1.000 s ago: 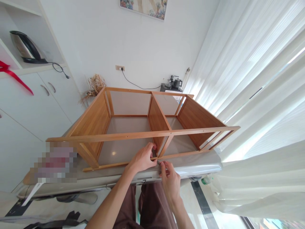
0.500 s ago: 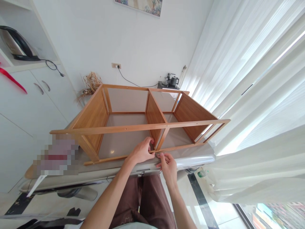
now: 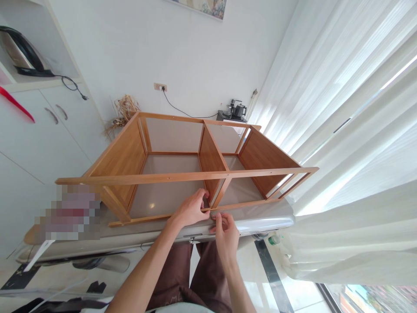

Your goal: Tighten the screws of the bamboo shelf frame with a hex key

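Note:
A wooden shelf unit (image 3: 195,176) lies on its side on the table, with a middle panel (image 3: 213,156) splitting it in two. My left hand (image 3: 190,209) is closed round the near lower rail, where the middle panel's end meets it. Just to the right, my right hand (image 3: 226,234) pinches at the outer face of the same rail. Its fingertips are close together, and whatever small thing they hold is too small to make out. Small metal fastener heads show along the near upper rail.
The table's (image 3: 265,223) rounded front edge runs in front of my legs. A blurred-out item (image 3: 70,213) lies at its left end. White curtains (image 3: 325,130) hang on the right. Behind stand a dark coffee set (image 3: 237,111) and dried stalks (image 3: 125,111); a kettle (image 3: 24,52) sits on the left shelf.
The view has shifted slightly, so the shelf unit looks a little larger. Both hands stay at the same joint of the lower rail, with the right fingers slightly turned.

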The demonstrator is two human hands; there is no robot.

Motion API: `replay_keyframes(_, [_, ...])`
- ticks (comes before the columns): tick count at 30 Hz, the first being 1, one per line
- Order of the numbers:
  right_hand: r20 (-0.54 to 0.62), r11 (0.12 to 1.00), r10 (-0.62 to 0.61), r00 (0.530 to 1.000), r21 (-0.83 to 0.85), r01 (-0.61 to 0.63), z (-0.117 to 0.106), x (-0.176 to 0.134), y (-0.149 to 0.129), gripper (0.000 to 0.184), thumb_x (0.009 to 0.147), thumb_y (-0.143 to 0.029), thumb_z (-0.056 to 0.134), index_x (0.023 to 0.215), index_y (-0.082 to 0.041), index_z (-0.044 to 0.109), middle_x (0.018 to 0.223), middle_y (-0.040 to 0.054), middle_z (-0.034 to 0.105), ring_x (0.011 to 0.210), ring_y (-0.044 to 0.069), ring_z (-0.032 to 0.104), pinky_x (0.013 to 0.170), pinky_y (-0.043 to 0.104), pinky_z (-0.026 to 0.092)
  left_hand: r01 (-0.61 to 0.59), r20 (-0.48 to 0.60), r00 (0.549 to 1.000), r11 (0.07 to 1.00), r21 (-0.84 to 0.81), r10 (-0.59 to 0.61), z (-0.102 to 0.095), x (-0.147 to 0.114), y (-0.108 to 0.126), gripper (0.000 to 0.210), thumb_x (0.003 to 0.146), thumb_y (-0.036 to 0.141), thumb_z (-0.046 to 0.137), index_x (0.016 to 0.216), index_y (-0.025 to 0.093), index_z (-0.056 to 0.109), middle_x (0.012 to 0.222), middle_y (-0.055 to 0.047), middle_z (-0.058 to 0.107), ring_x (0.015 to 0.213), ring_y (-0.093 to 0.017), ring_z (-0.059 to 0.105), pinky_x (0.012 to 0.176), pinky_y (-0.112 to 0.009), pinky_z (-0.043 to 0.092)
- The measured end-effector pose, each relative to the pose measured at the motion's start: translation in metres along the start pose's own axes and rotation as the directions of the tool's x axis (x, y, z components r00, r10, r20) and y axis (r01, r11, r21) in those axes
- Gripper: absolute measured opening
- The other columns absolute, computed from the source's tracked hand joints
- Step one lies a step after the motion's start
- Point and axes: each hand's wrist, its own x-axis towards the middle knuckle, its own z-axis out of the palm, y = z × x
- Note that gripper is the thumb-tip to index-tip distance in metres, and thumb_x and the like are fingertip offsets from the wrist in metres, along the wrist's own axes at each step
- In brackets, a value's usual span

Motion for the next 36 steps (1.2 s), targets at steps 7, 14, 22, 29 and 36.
replay_keyframes(7, [-0.032,0.998,-0.036,0.999,-0.048,0.034,0.002,-0.002,0.002,0.044,0.096,-0.064,0.054,0.098,-0.021,0.062,0.091,0.0064,0.080,0.054,0.019,0.071,0.058,0.028,0.053,-0.004,0.005,1.000,1.000,-0.005,0.004,0.000,0.001,-0.001,0.044,0.077,0.027,0.068,0.116,0.025,0.049,0.085,0.003,0.063,0.075,-0.019,0.064,0.071,-0.030,0.045])
replay_keyframes(14, [-0.025,0.991,-0.102,0.994,-0.088,0.100,0.001,-0.003,0.006,0.044,0.099,-0.062,0.052,0.100,-0.020,0.065,0.089,0.0050,0.080,0.051,0.017,0.070,0.053,0.026,0.053,0.007,0.006,1.000,1.000,-0.002,-0.007,0.001,0.002,-0.002,0.044,0.077,0.028,0.069,0.116,0.025,0.049,0.083,0.004,0.062,0.074,-0.018,0.063,0.070,-0.030,0.044])
replay_keyframes(22, [0.069,0.766,-0.444,0.893,-0.488,0.419,0.001,-0.003,0.016,0.046,0.109,-0.052,0.038,0.102,-0.022,0.073,0.080,0.0037,0.078,0.061,0.017,0.072,0.057,0.025,0.048,0.022,0.024,0.999,1.000,-0.021,-0.021,-0.002,0.001,0.000,0.045,0.077,0.027,0.070,0.118,0.025,0.051,0.084,0.003,0.063,0.075,-0.019,0.064,0.070,-0.029,0.046])
replay_keyframes(29, [0.106,0.830,-0.340,0.935,-0.434,0.351,-0.004,-0.001,0.007,0.045,0.109,-0.052,0.038,0.103,-0.023,0.072,0.082,0.0018,0.078,0.057,0.017,0.071,0.057,0.024,0.048,0.016,0.029,0.999,1.000,0.000,-0.016,-0.002,0.001,0.000,0.044,0.078,0.026,0.068,0.118,0.024,0.050,0.085,0.003,0.063,0.077,-0.019,0.064,0.071,-0.030,0.046])
replay_keyframes(36, [0.055,0.963,-0.089,0.995,-0.250,0.100,-0.003,0.001,0.000,0.043,0.102,-0.060,0.049,0.097,-0.023,0.071,0.082,0.0023,0.078,0.050,0.016,0.068,0.057,0.025,0.049,0.030,0.028,0.999,0.999,0.027,-0.030,-0.002,0.000,0.003,0.042,0.079,0.026,0.066,0.118,0.023,0.051,0.087,0.002,0.062,0.077,-0.019,0.064,0.073,-0.031,0.046])
